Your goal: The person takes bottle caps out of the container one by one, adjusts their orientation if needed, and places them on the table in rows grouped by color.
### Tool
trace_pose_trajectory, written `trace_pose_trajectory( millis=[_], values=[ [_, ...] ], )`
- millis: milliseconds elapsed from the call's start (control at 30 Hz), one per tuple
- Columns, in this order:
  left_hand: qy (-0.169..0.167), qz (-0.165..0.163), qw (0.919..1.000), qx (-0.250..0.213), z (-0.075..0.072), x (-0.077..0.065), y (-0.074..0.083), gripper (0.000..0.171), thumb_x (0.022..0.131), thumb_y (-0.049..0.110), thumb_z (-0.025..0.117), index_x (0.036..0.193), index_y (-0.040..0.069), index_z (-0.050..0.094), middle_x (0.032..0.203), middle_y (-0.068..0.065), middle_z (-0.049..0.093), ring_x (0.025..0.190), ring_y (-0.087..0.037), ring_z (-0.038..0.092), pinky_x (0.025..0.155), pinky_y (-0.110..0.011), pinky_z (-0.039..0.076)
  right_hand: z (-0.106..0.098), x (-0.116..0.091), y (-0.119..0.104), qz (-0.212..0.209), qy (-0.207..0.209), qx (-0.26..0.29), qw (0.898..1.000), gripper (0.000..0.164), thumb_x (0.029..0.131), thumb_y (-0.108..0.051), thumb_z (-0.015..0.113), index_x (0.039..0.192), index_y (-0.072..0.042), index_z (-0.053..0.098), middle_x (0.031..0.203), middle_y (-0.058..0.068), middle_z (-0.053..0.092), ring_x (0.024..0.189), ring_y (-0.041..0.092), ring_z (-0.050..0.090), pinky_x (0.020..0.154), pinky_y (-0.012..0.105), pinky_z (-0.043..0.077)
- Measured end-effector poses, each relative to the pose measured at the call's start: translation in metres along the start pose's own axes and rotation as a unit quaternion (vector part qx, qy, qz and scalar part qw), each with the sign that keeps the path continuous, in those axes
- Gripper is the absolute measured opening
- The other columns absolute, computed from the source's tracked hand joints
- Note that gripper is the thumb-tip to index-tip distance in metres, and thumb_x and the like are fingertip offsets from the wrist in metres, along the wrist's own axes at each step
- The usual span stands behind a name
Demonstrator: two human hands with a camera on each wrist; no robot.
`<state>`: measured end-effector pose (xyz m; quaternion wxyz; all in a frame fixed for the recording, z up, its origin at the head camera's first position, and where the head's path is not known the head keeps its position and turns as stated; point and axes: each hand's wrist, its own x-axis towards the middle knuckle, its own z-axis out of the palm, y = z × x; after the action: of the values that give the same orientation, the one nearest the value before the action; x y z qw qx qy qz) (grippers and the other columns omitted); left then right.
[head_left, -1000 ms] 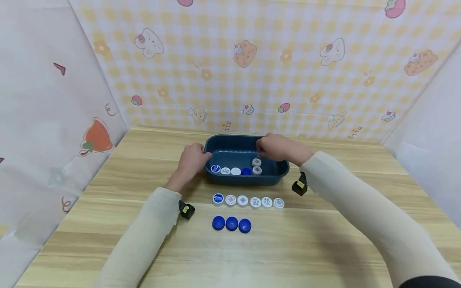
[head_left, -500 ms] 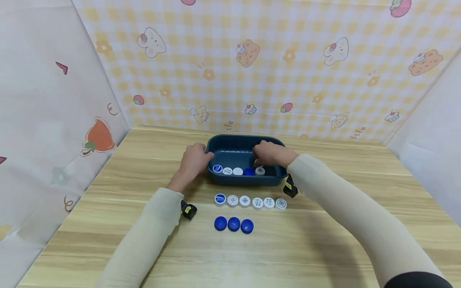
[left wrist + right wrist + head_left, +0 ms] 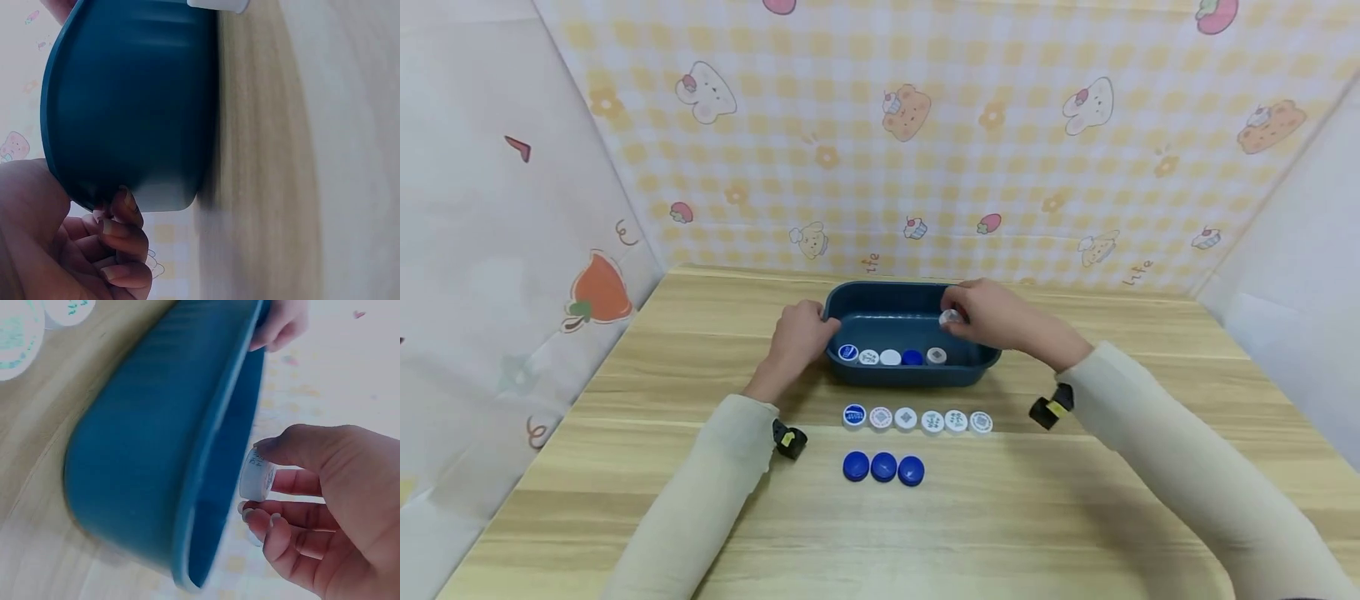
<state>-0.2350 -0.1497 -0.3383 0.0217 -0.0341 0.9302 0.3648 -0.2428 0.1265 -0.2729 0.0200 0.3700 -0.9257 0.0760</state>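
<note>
A dark blue plastic basin (image 3: 906, 377) stands on the table, with a row of bottle caps along its near inner side. My left hand (image 3: 800, 340) grips the basin's left rim, thumb on the inside, fingers beneath it in the left wrist view. My right hand (image 3: 992, 315) is over the basin's right end. Between its thumb and fingers it pinches a white bottle cap (image 3: 255, 477), side-on in the right wrist view. Part of another pale, clear piece (image 3: 255, 539) shows behind its lower fingers. In the basin, a grey-marked cap (image 3: 936, 356) ends the row beside a blue cap (image 3: 912, 357).
In front of the basin lies a row of several white printed caps (image 3: 906, 418), led at the left by a blue-and-white cap (image 3: 854, 415). Nearer is a row of three blue caps (image 3: 883, 467). A patterned cloth wall (image 3: 865, 167) rises just behind the basin.
My right hand has reached down to the grey-marked caps in the basin, then come up and back right with a white cap. One grey-marked cap fewer lies there. My left hand has stayed put.
</note>
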Motion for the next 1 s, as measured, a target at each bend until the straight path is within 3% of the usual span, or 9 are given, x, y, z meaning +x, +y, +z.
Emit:
trace_pose_trajectory(
  millis=[133,433,733,1000],
  values=[
    [-0.001,0.002,1.0,0.0,0.001,0.0,0.0,0.023,0.094,0.02,0.054,0.077,0.004,0.056,0.063,-0.007,0.053,0.054,-0.019,0.055,0.047,-0.023,0.041,-0.007,-0.031,-0.001,-0.004,0.02,-0.005,1.0,0.02,0.087,-0.021,0.069,0.1,-0.006,0.066,0.078,0.001,0.057,0.065,0.014,0.05,0.06,0.029,0.044],
    [0.001,-0.001,1.0,-0.001,-0.001,-0.001,0.0,0.023,0.094,0.019,0.054,0.078,0.004,0.056,0.063,-0.007,0.053,0.054,-0.019,0.054,0.046,-0.023,0.04,-0.002,-0.081,-0.008,0.002,0.003,-0.032,0.999,0.019,0.086,-0.021,0.071,0.098,-0.007,0.067,0.083,-0.002,0.062,0.065,0.009,0.057,0.059,0.027,0.049],
    [0.003,0.006,1.0,0.001,-0.001,-0.001,0.0,0.023,0.093,0.019,0.053,0.075,0.004,0.055,0.06,-0.006,0.052,0.053,-0.018,0.054,0.046,-0.023,0.039,0.011,-0.099,-0.015,0.008,-0.07,-0.038,0.997,0.017,0.082,-0.015,0.073,0.096,-0.01,0.066,0.082,-0.002,0.06,0.064,0.007,0.053,0.059,0.027,0.049],
    [0.003,0.009,0.9999,-0.003,-0.002,-0.002,0.001,0.024,0.094,0.018,0.053,0.075,0.004,0.055,0.059,-0.005,0.051,0.053,-0.018,0.054,0.047,-0.023,0.039,0.026,-0.103,-0.014,0.008,-0.125,0.0,0.992,0.015,0.082,-0.014,0.074,0.094,-0.013,0.066,0.084,-0.004,0.06,0.066,0.007,0.05,0.061,0.027,0.046]
  ],
)
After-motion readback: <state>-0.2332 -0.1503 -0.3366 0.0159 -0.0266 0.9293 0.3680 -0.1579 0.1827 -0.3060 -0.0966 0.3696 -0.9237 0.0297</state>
